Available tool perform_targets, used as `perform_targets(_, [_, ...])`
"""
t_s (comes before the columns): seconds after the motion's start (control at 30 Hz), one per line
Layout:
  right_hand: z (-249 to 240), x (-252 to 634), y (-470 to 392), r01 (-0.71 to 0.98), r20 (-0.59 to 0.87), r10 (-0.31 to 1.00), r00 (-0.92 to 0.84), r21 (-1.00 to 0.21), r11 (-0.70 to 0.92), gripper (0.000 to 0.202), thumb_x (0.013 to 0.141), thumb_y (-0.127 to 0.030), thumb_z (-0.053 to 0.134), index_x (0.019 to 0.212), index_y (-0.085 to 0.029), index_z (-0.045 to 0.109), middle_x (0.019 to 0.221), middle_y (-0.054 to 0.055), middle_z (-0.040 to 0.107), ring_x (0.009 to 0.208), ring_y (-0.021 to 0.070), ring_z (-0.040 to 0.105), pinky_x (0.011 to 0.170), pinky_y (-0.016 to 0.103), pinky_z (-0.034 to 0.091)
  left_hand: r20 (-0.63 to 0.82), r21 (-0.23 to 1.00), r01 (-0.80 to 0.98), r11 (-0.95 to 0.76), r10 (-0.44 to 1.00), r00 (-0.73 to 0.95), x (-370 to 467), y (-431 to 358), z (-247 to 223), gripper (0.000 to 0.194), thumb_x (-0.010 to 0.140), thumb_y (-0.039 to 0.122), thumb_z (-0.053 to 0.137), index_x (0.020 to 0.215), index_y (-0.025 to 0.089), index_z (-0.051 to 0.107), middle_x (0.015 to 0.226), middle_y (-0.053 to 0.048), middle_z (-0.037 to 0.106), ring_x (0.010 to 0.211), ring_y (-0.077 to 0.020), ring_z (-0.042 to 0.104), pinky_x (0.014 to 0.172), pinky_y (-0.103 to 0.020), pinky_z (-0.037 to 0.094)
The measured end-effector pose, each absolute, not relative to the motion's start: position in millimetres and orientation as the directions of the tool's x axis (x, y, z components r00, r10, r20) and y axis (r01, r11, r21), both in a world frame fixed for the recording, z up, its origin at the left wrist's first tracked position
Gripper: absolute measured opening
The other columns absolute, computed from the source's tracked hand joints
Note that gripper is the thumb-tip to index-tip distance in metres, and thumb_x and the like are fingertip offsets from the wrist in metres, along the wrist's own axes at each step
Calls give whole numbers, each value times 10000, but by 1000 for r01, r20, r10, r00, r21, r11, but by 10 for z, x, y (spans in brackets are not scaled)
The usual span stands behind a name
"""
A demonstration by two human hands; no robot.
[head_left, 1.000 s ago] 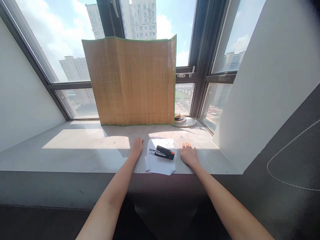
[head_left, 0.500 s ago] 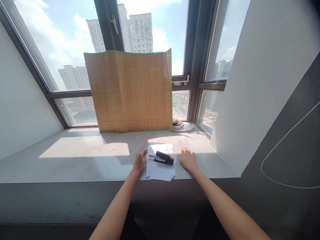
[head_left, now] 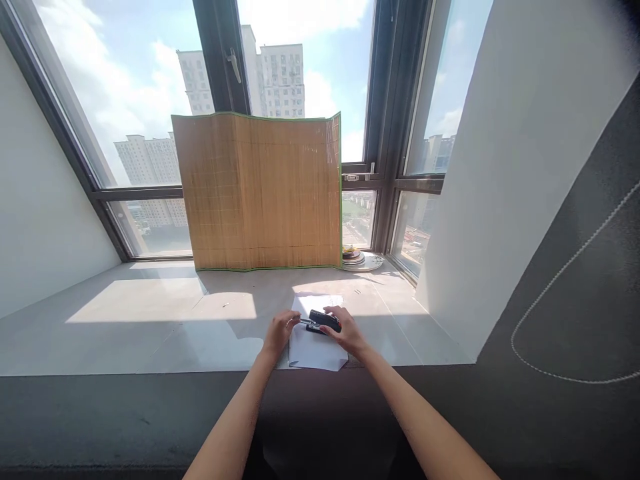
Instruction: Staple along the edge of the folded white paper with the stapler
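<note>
A black stapler (head_left: 323,319) lies over white sheets of paper (head_left: 317,351) on the sill, a thin metal part sticking out at its left end. My right hand (head_left: 349,333) grips the stapler's body from the right, thumb on the near side and fingers on the far side. At the other end, my left hand (head_left: 278,333) is closed, its thumb and fingertips pinching the tip of the metal part. The right fingers hide the stapler's right end.
A bamboo mat (head_left: 265,193) with green edging stands against the window. Right of it, a stack of round plates (head_left: 363,261) sits in the corner. Small bits (head_left: 225,305) lie on the sunlit windowsill (head_left: 210,347). A beaded cord (head_left: 530,307) hangs at the right.
My right hand has moved left from the bare sill onto the stapler and taken hold of it. My left hand has closed on the metal part. The view has tilted slightly upward.
</note>
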State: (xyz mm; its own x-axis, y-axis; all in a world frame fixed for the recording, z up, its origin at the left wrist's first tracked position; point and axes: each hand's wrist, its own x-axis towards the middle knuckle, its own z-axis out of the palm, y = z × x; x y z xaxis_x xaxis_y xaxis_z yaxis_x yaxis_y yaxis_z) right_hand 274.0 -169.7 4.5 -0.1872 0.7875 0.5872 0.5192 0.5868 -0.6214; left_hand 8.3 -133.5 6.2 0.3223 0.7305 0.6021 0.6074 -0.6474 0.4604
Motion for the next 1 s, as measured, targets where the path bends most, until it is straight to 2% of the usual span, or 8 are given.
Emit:
perform_targets(0.13, [-34, 2570, -1673, 503, 611, 761, -218, -598, 624, 446, 865, -163, 681, 1301, -253, 664, 1249, 80, 715, 1153, 266, 635, 1029, 450, 505, 566, 429, 610, -666, 725, 393, 94, -1326, 100, 150, 909, 121, 693, 979, 210, 791, 978, -74, 794, 959, -241, 719, 924, -404, 547])
perform_targets(0.2, [-41, 2578, -1681, 503, 610, 760, -227, -595, 627, 474, 860, -122, 657, 1310, -270, 669, 1251, 69, 720, 1150, 267, 637, 1025, 454, 505, 564, 419, 608, -674, 718, 407, 107, -1328, 119, 152, 914, 117, 678, 982, 205, 782, 983, -81, 786, 967, -246, 696, 916, -410, 538])
perform_targets(0.57, [-43, 2600, -1696, 498, 615, 756, -224, -594, 632, 482, 853, -101, 650, 1301, -277, 676, 1256, 61, 727, 1182, 279, 636, 1033, 466, 509, 511, 463, 578, -673, 735, 446, 126, -1346, 136, 105, 945, 200, 652, 936, 215, 755, 972, -71, 737, 969, -245, 622, 909, -394, 503])
perform_targets(0.77, [-1, 2605, -1727, 493, 606, 761, -230, -602, 628, 495, 849, -87, 656, 1307, -276, 675, 1232, 55, 733, 1156, 276, 637, 1017, 449, 508, 458, 561, 555, -614, 789, 410, 124, -1308, 130, 111, 922, 233, 661, 915, 194, 765, 949, -83, 742, 959, -244, 644, 911, -398, 503])
perform_targets(1.0, [10, 2608, -1729, 484, 601, 766, -229, -612, 625, 485, 850, -100, 655, 1301, -277, 683, 1204, 60, 737, 1133, 285, 640, 1001, 459, 516, 441, 621, 521, -586, 810, 387, 105, -1298, 124, 151, 893, 306, 685, 922, 209, 798, 947, -83, 772, 932, -245, 680, 909, -401, 519])
